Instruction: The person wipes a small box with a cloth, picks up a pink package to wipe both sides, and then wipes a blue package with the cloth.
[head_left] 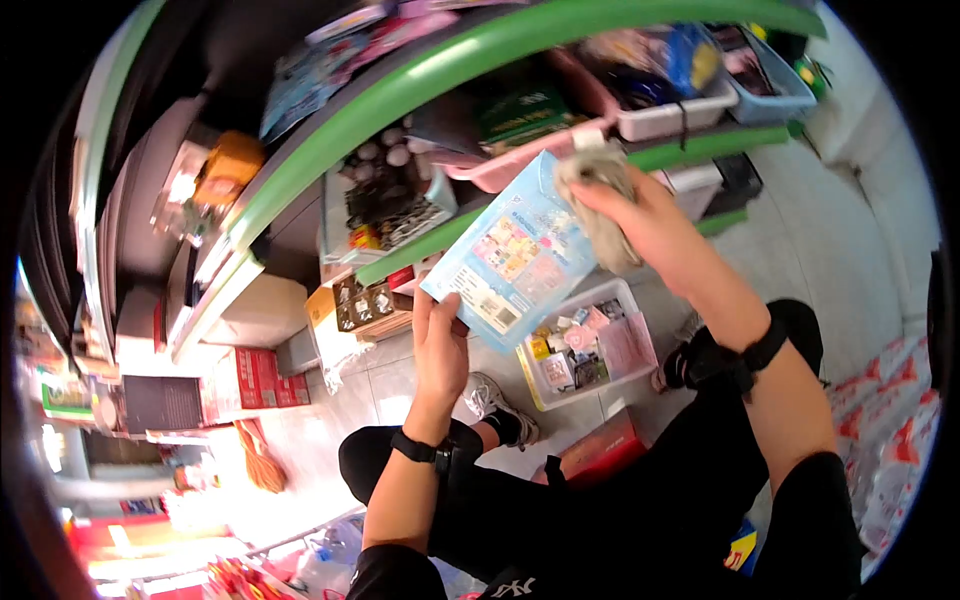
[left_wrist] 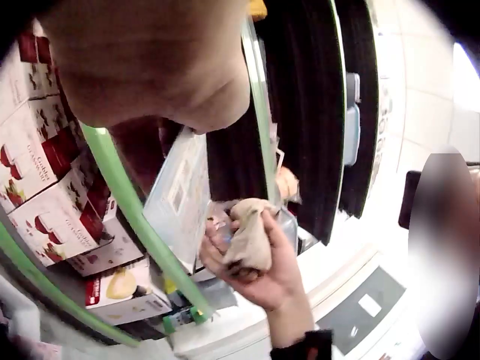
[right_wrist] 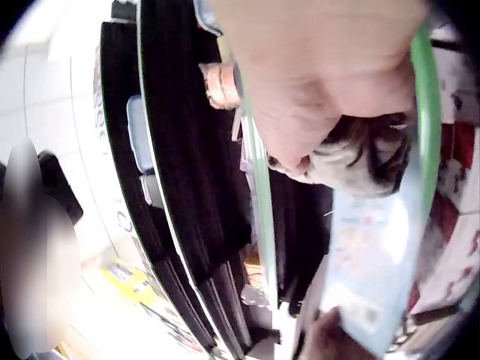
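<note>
A flat light-blue package with pictures and a barcode is held up at a tilt. My left hand grips its lower left edge, thumb on the printed face. At its upper right end my right hand holds a crumpled beige cloth against the package. In the left wrist view, the right hand has its fingers curled round the cloth beside the package. The right wrist view shows the cloth under the right hand, over the package's face.
Green-edged shelves hold a pink basket, a white basket and a blue basket. On the floor, a white bin of small items stands below the package, near the person's shoe. Red boxes stand at left.
</note>
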